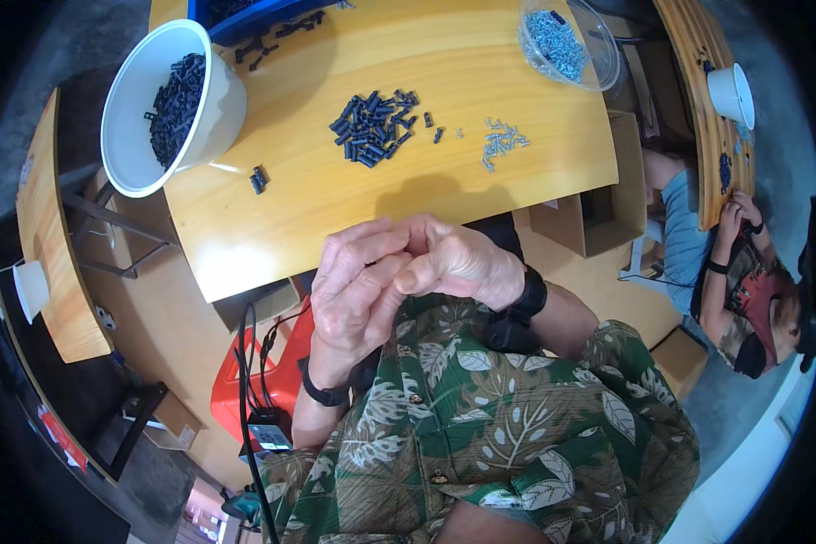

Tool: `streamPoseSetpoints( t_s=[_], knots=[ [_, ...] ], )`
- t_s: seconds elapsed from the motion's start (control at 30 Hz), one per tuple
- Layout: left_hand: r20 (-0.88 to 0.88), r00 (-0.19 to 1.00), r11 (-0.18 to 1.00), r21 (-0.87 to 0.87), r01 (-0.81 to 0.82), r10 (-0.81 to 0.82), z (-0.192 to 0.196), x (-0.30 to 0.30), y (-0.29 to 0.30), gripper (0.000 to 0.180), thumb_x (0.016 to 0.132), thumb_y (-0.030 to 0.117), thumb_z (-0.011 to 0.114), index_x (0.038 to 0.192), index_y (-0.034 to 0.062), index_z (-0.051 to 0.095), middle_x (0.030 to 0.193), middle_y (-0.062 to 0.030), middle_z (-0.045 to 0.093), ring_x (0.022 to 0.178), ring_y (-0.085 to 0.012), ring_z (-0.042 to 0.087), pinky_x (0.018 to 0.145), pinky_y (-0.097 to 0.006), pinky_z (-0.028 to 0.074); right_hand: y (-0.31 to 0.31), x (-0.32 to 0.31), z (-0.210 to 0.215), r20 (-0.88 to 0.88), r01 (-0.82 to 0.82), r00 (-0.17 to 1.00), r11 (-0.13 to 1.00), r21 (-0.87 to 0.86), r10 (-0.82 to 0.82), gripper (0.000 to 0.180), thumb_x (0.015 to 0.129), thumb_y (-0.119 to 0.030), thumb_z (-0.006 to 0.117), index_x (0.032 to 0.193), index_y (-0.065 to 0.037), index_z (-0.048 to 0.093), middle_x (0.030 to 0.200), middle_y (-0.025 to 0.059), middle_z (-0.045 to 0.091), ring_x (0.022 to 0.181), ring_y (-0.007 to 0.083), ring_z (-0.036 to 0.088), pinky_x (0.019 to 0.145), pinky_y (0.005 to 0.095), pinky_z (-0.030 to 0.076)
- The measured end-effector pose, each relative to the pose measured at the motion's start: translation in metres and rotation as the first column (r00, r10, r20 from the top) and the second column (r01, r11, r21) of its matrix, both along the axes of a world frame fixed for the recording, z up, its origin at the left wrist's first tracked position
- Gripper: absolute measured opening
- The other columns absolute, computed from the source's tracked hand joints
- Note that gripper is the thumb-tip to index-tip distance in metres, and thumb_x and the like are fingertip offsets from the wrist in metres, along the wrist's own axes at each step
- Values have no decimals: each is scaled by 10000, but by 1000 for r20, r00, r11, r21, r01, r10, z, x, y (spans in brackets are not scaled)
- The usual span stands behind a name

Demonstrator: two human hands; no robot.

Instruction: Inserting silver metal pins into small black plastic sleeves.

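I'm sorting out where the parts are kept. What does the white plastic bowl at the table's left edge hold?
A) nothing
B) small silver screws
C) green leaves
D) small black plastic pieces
D: the white plastic bowl holds a heap of small black plastic pieces; the silver ones sit in the clear bowl.

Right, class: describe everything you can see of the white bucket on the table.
The white bucket looks like smooth plastic, round, with a thick rolled rim and tapering walls. It stands at the far left corner of the yellow wooden table, its mouth open. A heap of small black parts fills part of it. No hand touches it; a few loose black parts lie beside it.
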State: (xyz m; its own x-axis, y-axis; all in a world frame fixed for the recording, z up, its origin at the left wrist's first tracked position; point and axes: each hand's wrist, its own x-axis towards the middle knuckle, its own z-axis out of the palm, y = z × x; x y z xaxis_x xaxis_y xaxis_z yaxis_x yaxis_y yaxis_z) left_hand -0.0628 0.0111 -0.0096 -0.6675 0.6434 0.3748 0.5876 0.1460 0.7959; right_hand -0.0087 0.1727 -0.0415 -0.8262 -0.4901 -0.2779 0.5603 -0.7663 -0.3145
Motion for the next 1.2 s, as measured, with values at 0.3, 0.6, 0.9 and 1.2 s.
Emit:
streamPoseSetpoints(
  t_s=[0.3,0.6,0.9,1.2],
  knots=[
    [-36,877,867,-132,-480,480,-20,-13,-25,183,756,-46,745,921,7,685,899,-112,686,849,-268,667,770,-337,519,12,-3,21,-9,0,1000,780,626,7,262,906,-217,718,1062,-23,635,777,-64,544,636,-10,450,547,161,349],
    [-54,678,675,-66,-735,733,-44,-60,-46,114,834,-29,710,945,-4,696,857,-81,662,734,-137,620,669,-256,490,11,-3,15,-123,126,991,561,818,-43,155,942,-143,667,1004,-2,651,844,-19,635,724,21,557,665,184,467],
    [-259,687,683,-122,-720,679,-54,-80,-44,118,856,17,689,972,6,705,958,-117,674,896,-245,619,764,-338,503,13,-4,9,-206,234,972,479,846,-111,124,951,-123,646,990,-6,650,782,-47,596,656,-4,471,573,174,389],
    [-225,780,769,-155,-621,584,-50,-85,-28,168,879,38,670,1042,3,696,1156,-161,643,1092,-307,620,940,-371,494,14,-4,9,-188,228,973,465,856,-132,120,949,-126,648,966,-7,653,751,-57,580,635,-6,455,554,177,373]
  ],
)
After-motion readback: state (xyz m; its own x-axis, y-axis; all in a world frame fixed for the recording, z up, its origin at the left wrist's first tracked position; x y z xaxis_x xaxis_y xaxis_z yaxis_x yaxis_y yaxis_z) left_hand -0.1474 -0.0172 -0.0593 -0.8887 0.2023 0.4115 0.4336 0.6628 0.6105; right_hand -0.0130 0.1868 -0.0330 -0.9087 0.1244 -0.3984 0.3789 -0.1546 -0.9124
